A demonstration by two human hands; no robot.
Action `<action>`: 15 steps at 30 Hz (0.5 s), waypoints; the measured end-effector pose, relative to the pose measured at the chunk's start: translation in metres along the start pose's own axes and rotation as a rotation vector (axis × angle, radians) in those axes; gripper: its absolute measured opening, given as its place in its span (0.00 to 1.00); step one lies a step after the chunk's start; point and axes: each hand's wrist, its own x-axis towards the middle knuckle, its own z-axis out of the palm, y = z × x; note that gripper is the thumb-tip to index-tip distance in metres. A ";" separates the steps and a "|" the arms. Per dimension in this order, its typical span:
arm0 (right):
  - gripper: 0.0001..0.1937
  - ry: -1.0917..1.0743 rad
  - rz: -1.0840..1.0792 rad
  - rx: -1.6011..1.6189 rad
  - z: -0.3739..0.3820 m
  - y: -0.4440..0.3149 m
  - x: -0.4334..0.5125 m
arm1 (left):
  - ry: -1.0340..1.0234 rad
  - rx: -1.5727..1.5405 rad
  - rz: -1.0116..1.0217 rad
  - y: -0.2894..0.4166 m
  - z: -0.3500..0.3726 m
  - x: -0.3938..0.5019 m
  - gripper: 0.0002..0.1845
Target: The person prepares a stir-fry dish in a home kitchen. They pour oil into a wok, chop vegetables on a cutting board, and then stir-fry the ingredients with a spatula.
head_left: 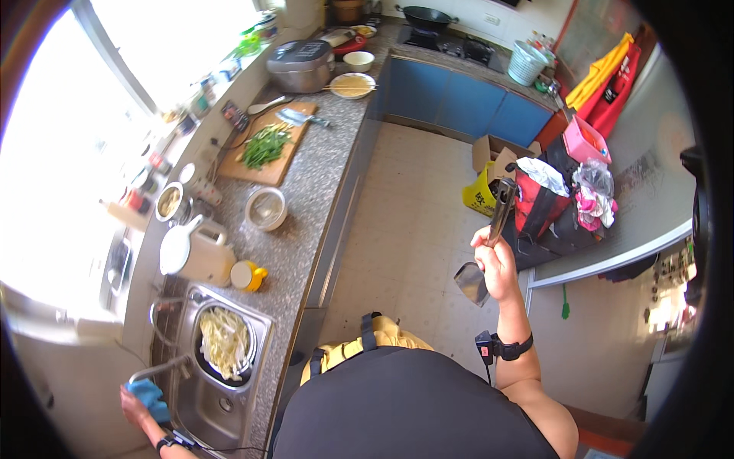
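Note:
My right hand (494,264) is raised over the floor beside my body, fingers closed around a metal wok spatula (472,285). Its handle points away from me, and its broad blade hangs below the hand. At the lower left, my left hand (135,406) grips a blue cloth (150,397) beside the end of the faucet (163,367). Right of the cloth lies the two-bowl stainless steel sink (198,410). A metal bowl heaped with cut pale cabbage (223,341) sits in its farther bowl.
On the counter are a yellow mug (248,276), a white pitcher (192,255), a small bowl (266,209) and a cutting board (229,167) bearing chopped greens (266,146) and a cleaver (293,117). A rice cooker (300,66) stands farther off. Bags (539,198) and a yellow bin (480,192) occupy the right.

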 end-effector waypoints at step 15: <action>0.14 0.250 -0.062 -0.531 -0.065 0.091 0.167 | -0.415 -1.779 -0.126 0.429 -0.068 -0.074 0.20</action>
